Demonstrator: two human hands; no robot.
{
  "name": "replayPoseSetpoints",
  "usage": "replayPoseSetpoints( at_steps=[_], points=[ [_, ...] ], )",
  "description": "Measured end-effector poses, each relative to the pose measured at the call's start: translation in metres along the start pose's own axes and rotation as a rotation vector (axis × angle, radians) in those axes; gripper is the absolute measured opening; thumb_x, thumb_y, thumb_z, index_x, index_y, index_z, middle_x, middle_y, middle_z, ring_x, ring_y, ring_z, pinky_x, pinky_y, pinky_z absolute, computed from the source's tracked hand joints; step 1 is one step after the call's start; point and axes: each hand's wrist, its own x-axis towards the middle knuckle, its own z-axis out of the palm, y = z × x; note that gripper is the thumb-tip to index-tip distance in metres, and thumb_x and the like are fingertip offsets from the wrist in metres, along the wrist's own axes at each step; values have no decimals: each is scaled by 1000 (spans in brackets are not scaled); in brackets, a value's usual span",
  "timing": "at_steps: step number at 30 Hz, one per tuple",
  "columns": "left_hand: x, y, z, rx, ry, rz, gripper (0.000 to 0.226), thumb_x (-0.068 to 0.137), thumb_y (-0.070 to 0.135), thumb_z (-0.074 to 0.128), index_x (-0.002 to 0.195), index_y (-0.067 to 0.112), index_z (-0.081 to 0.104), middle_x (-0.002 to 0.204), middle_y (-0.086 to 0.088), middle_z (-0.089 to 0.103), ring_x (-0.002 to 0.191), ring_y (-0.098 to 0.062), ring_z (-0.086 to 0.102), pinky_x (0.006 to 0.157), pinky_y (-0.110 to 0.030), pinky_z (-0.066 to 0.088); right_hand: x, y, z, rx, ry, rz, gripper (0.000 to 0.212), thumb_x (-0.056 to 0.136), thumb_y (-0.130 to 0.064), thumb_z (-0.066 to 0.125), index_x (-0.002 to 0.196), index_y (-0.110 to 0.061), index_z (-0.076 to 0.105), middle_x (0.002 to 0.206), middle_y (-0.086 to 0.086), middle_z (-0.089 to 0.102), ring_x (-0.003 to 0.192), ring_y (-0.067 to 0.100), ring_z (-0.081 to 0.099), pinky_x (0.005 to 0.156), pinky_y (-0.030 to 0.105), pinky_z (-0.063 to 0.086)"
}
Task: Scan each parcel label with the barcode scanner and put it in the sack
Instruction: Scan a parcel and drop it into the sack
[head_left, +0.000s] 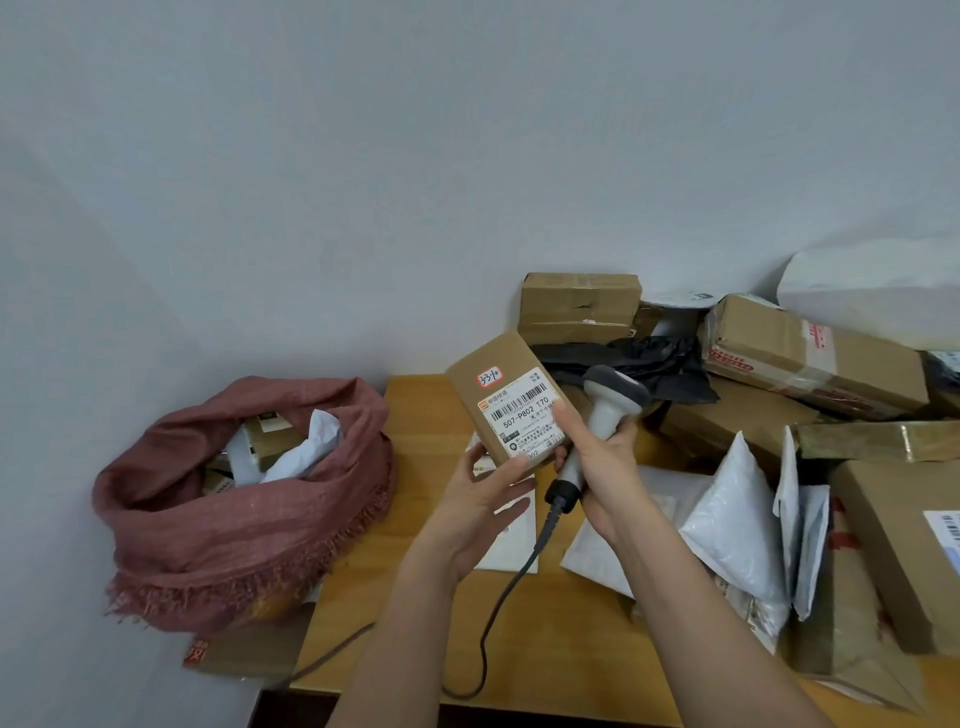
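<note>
My left hand (483, 499) holds a small brown cardboard parcel (480, 387) from below, its white barcode label (522, 415) facing me. My right hand (605, 457) grips the handle of a grey barcode scanner (613, 397), whose head sits just right of the parcel; a right finger touches the label's edge. The scanner's dark cable (511, 582) hangs down to the table. To the left stands the reddish woven sack (244, 525), open, with several parcels inside.
A wooden table (415, 410) carries a pile of brown boxes (810, 353), white poly mailers (737, 509) and a black bag (639, 358) on its right side. Another box (249, 649) lies under the sack. A pale wall rises behind.
</note>
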Motion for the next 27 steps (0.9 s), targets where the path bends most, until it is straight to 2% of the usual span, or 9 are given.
replayPoseSetpoints(
  at_steps=[4,8,9,11,13,17,20,24,27],
  points=[
    [0,1,-6,-74,-24,-14,72,68,27,84,131,17,53,120,-2,70,116,-19,64,111,-39,38,-1,-2,-3,-116,-33,48,58,82,-26,81,127,-16,46,102,13,72,54,6,64,47,20,50],
    [6,3,-19,-208,79,-68,64,70,10,77,130,8,54,123,-8,68,121,-23,58,113,-37,37,-3,-6,-9,-372,-51,21,26,88,-35,74,101,-17,60,75,2,67,49,5,56,46,20,46],
    [7,4,-23,-236,126,-84,63,69,8,75,128,6,55,122,-10,68,117,-23,59,109,-36,41,-4,-9,-10,-426,-59,5,20,92,-36,70,98,-20,61,74,0,64,51,7,56,47,21,46],
    [10,9,-30,-285,201,-108,47,70,4,72,116,4,62,113,-12,69,104,-23,63,81,-29,57,-6,-20,-10,-496,-115,-21,13,98,-36,60,100,-23,60,81,-2,62,54,7,57,48,20,47],
    [12,13,-37,-323,279,-119,26,79,0,67,104,4,64,104,-11,68,97,-23,61,67,-28,56,-10,-34,-8,-574,-208,-52,13,102,-37,53,101,-26,60,91,0,62,54,4,59,51,20,48],
    [20,19,-49,-345,406,-136,21,86,0,63,106,5,61,117,-11,62,124,-26,49,111,-35,32,-22,-54,2,-755,-319,-150,18,102,-43,50,106,-28,59,119,11,52,66,12,62,67,28,50],
    [23,24,-55,-376,454,-137,30,86,0,64,115,6,58,132,-14,59,131,-28,47,112,-33,31,-34,-66,10,-779,-383,-195,21,101,-42,51,108,-24,60,112,14,57,64,10,64,66,30,52],
    [25,29,-65,-383,453,-131,20,86,-3,62,103,8,62,125,-12,64,111,-23,61,97,-27,41,-46,-79,14,-785,-438,-167,30,101,-42,50,109,-15,61,76,5,60,57,9,59,58,28,50],
    [26,33,-72,-366,442,-102,20,86,-5,59,100,8,63,117,-12,66,99,-21,63,104,-28,39,-54,-87,14,-765,-478,-121,30,101,-42,50,109,-15,61,66,2,58,55,10,56,55,26,48]
  ],
)
